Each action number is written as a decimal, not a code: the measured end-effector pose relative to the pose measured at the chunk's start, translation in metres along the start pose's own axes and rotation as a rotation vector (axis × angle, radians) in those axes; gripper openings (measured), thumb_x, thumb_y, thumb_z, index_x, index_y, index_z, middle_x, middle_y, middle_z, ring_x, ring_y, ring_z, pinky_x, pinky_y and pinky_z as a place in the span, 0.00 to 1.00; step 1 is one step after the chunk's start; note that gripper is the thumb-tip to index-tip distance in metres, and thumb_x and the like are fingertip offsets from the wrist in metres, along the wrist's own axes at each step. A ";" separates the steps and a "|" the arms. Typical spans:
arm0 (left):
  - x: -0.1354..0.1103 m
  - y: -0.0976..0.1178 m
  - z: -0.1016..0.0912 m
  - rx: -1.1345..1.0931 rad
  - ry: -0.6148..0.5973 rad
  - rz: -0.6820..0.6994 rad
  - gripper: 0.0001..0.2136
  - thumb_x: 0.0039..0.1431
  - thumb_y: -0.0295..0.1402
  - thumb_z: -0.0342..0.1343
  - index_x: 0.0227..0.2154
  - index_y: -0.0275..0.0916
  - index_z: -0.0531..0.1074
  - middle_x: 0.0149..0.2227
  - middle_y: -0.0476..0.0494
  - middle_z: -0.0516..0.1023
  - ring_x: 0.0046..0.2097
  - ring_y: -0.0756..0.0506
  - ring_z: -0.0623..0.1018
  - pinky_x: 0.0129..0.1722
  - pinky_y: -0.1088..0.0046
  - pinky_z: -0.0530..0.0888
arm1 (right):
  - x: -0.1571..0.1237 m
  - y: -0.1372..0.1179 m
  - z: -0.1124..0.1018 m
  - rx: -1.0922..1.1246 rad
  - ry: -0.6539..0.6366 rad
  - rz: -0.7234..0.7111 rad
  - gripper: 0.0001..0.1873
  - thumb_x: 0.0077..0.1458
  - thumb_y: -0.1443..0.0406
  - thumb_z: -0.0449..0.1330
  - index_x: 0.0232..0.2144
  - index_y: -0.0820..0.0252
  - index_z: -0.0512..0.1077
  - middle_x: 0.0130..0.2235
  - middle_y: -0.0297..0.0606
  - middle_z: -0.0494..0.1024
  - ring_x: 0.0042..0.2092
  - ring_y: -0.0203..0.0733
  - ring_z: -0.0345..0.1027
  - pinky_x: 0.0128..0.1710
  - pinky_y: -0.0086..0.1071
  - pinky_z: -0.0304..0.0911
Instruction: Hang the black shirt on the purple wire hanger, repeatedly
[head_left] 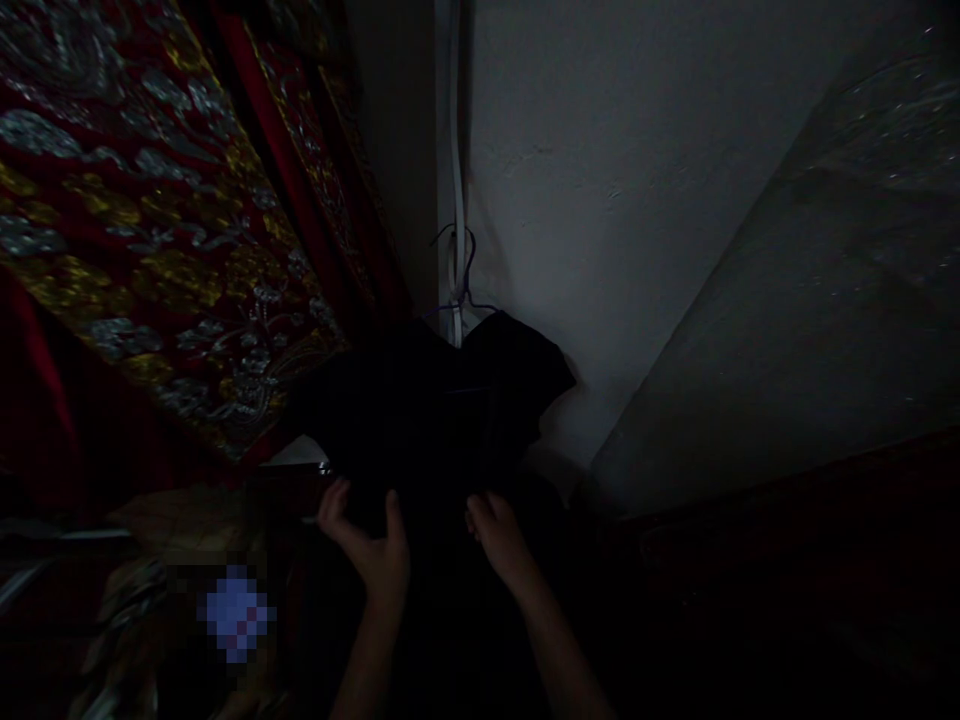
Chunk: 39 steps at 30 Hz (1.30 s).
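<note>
A black short-sleeved garment (420, 410) hangs on a thin wire hanger (471, 262) in the dim middle of the view. Over its lower left part is my left hand (371, 540), thumb and fingers spread apart; whether it touches the cloth is too dark to tell. My right hand (495, 530) is at the lower right of the garment, its fingers curled in. Anything pinched there is lost in the dark, though black cloth lies right around it. The garment's lower edge cannot be made out.
Red cloth with gold and silver embroidery (157, 230) hangs at the left. A pale cord or pipe (454, 130) runs down the grey wall (600, 160) to the hanger. Clear plastic sheeting (810, 290) covers the right side. A blurred-out bluish patch (237, 612) shows at lower left.
</note>
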<state>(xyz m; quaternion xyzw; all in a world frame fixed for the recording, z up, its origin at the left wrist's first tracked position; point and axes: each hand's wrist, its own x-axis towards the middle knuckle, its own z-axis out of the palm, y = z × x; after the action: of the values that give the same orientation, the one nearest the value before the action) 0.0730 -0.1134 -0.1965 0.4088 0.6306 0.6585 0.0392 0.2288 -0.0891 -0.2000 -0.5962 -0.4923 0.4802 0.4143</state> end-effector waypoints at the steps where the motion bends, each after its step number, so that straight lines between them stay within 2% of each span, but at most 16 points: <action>1: -0.014 -0.004 0.004 -0.005 -0.111 0.056 0.24 0.60 0.41 0.61 0.56 0.43 0.63 0.62 0.33 0.65 0.67 0.34 0.64 0.68 0.50 0.61 | -0.002 -0.001 -0.002 0.005 -0.019 -0.010 0.15 0.56 0.58 0.54 0.20 0.56 0.64 0.21 0.30 0.64 0.25 0.37 0.59 0.28 0.32 0.54; 4: -0.047 -0.009 0.019 -0.159 -0.480 0.025 0.16 0.59 0.37 0.60 0.50 0.44 0.70 0.52 0.36 0.74 0.57 0.35 0.74 0.59 0.54 0.71 | -0.007 -0.009 -0.005 0.023 -0.100 -0.073 0.20 0.55 0.54 0.56 0.17 0.56 0.62 0.19 0.31 0.63 0.24 0.37 0.58 0.27 0.32 0.54; 6: -0.054 -0.007 0.028 -0.220 -0.595 -0.050 0.09 0.60 0.37 0.58 0.43 0.45 0.73 0.44 0.40 0.78 0.47 0.37 0.79 0.49 0.59 0.76 | -0.010 -0.015 -0.006 0.034 -0.139 -0.117 0.25 0.56 0.48 0.57 0.16 0.56 0.62 0.18 0.31 0.63 0.23 0.37 0.57 0.26 0.32 0.54; 7: -0.054 -0.004 0.031 -0.221 -0.616 -0.072 0.05 0.61 0.38 0.56 0.38 0.45 0.73 0.38 0.42 0.78 0.42 0.39 0.79 0.43 0.62 0.76 | -0.011 -0.018 -0.007 0.033 -0.150 -0.135 0.27 0.56 0.45 0.56 0.15 0.56 0.62 0.17 0.32 0.62 0.22 0.37 0.57 0.25 0.32 0.53; 9: -0.047 0.004 0.036 -0.200 -0.624 -0.072 0.07 0.63 0.39 0.54 0.30 0.44 0.69 0.30 0.46 0.74 0.34 0.41 0.77 0.35 0.65 0.74 | -0.009 -0.023 -0.009 0.036 -0.169 -0.174 0.31 0.56 0.42 0.54 0.14 0.56 0.62 0.16 0.32 0.62 0.21 0.36 0.57 0.26 0.32 0.55; 13: -0.035 0.017 0.038 -0.178 -0.647 0.002 0.08 0.65 0.36 0.51 0.30 0.44 0.68 0.30 0.47 0.74 0.34 0.42 0.76 0.35 0.67 0.72 | 0.006 -0.044 -0.019 0.123 -0.236 -0.149 0.30 0.53 0.42 0.57 0.15 0.58 0.68 0.15 0.35 0.68 0.20 0.35 0.60 0.24 0.30 0.54; 16: -0.032 0.016 0.038 -0.158 -0.665 0.046 0.05 0.66 0.34 0.51 0.33 0.44 0.70 0.33 0.45 0.76 0.37 0.42 0.77 0.39 0.66 0.73 | 0.024 -0.083 -0.029 0.243 -0.253 -0.109 0.25 0.48 0.45 0.62 0.17 0.60 0.70 0.15 0.35 0.70 0.17 0.31 0.56 0.19 0.26 0.47; 21: -0.021 -0.003 0.045 -0.081 -0.700 0.094 0.06 0.65 0.34 0.52 0.31 0.44 0.69 0.32 0.45 0.75 0.36 0.41 0.78 0.38 0.65 0.73 | 0.054 -0.170 -0.041 0.484 -0.082 -0.233 0.19 0.45 0.53 0.66 0.18 0.60 0.67 0.14 0.31 0.69 0.15 0.26 0.50 0.15 0.23 0.40; 24: -0.001 -0.005 0.052 -0.086 -0.715 0.132 0.05 0.64 0.33 0.53 0.31 0.43 0.70 0.32 0.44 0.76 0.36 0.41 0.78 0.38 0.65 0.73 | 0.057 -0.197 -0.036 0.572 -0.015 -0.287 0.19 0.48 0.55 0.65 0.18 0.59 0.64 0.14 0.29 0.67 0.15 0.26 0.51 0.15 0.23 0.41; 26: 0.018 0.007 0.055 -0.105 -0.717 0.163 0.02 0.62 0.32 0.56 0.36 0.43 0.73 0.36 0.43 0.78 0.39 0.41 0.79 0.42 0.65 0.74 | 0.052 -0.197 -0.030 0.567 -0.013 -0.361 0.20 0.50 0.53 0.64 0.19 0.59 0.64 0.15 0.30 0.68 0.16 0.27 0.54 0.15 0.22 0.45; 29: 0.054 0.045 0.056 -0.201 -0.622 0.271 0.19 0.62 0.33 0.59 0.56 0.43 0.70 0.48 0.41 0.77 0.47 0.43 0.78 0.50 0.65 0.73 | 0.040 -0.187 -0.026 0.479 -0.058 -0.465 0.23 0.53 0.47 0.62 0.21 0.59 0.67 0.17 0.31 0.70 0.17 0.29 0.57 0.16 0.23 0.49; 31: 0.081 0.078 0.056 -0.297 -0.493 0.436 0.23 0.65 0.34 0.58 0.62 0.43 0.67 0.45 0.43 0.78 0.42 0.46 0.78 0.48 0.66 0.74 | 0.034 -0.183 -0.028 0.394 -0.093 -0.516 0.24 0.54 0.45 0.60 0.23 0.59 0.68 0.18 0.31 0.71 0.17 0.29 0.58 0.17 0.24 0.50; 33: 0.106 0.108 0.057 -0.311 -0.478 0.575 0.19 0.69 0.33 0.53 0.61 0.43 0.68 0.42 0.44 0.78 0.42 0.47 0.78 0.46 0.68 0.74 | 0.031 -0.184 -0.031 0.316 -0.107 -0.585 0.24 0.57 0.45 0.58 0.24 0.59 0.69 0.18 0.31 0.71 0.18 0.30 0.58 0.18 0.25 0.51; 35: 0.126 0.130 0.061 -0.290 -0.527 0.665 0.11 0.69 0.33 0.53 0.51 0.40 0.75 0.41 0.44 0.80 0.42 0.46 0.79 0.45 0.69 0.74 | 0.032 -0.187 -0.035 0.252 -0.091 -0.666 0.24 0.60 0.46 0.56 0.25 0.59 0.69 0.19 0.31 0.71 0.18 0.31 0.58 0.19 0.26 0.52; 37: 0.137 0.141 0.065 -0.239 -0.550 0.734 0.07 0.68 0.32 0.55 0.40 0.38 0.77 0.37 0.44 0.81 0.40 0.46 0.79 0.42 0.70 0.74 | 0.039 -0.185 -0.036 0.197 -0.045 -0.741 0.22 0.63 0.48 0.55 0.26 0.58 0.69 0.20 0.30 0.71 0.20 0.31 0.59 0.21 0.27 0.53; 39: 0.140 0.145 0.068 -0.184 -0.532 0.802 0.05 0.66 0.31 0.56 0.36 0.38 0.76 0.35 0.45 0.80 0.37 0.47 0.79 0.38 0.71 0.73 | 0.049 -0.175 -0.033 0.144 0.012 -0.799 0.22 0.65 0.50 0.54 0.26 0.57 0.68 0.20 0.30 0.69 0.22 0.33 0.61 0.24 0.28 0.55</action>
<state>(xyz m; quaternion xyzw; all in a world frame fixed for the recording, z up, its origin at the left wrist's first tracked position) 0.0876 -0.0089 -0.0121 0.7684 0.3306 0.5476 -0.0218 0.2302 -0.0119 -0.0324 -0.3303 -0.6480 0.3111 0.6117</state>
